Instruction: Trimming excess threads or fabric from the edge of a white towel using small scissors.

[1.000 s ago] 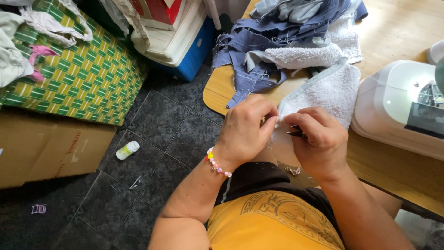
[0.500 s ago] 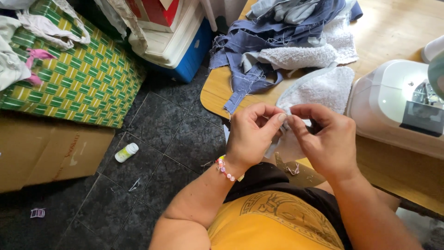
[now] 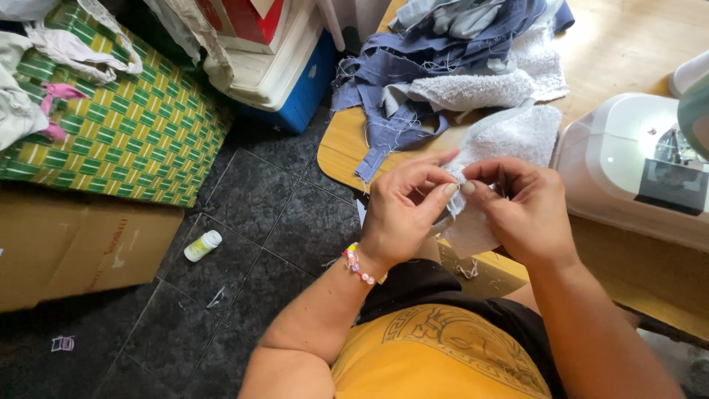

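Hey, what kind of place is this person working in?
Probably a home sewing corner. A white sewing machine sits on a wooden table, blue fabric scraps are piled beside it, and both hands pinch a white cloth piece.

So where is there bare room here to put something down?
Bare wood shows on the table between the fabric pile and the sewing machine. Dark floor tiles lie open around the small bottle. It is crowded around both hands, left hand, right hand, which pinch the white cloth.
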